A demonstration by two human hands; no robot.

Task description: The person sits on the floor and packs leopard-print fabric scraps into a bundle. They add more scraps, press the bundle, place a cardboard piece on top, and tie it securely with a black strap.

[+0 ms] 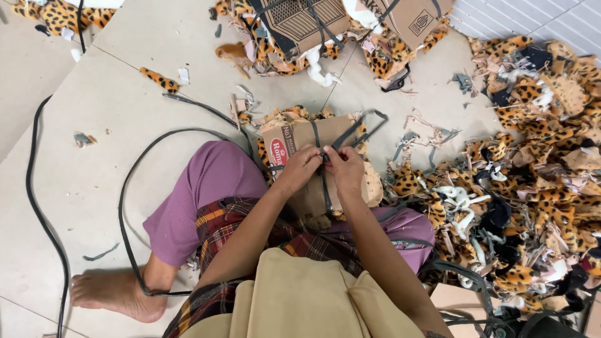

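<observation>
left hand point(300, 168) and right hand point(344, 168) fingers pinching black strap point(350, 133) atop cardboard bundle point(294, 141); leopard scraps point(538, 188) beside

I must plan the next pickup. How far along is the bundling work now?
Done: two strapped cardboard bundles lie at the top. In hand: left hand and right hand pinch the black strap over a third cardboard bundle. Left: the large pile of leopard-print scraps lies loose.
</observation>
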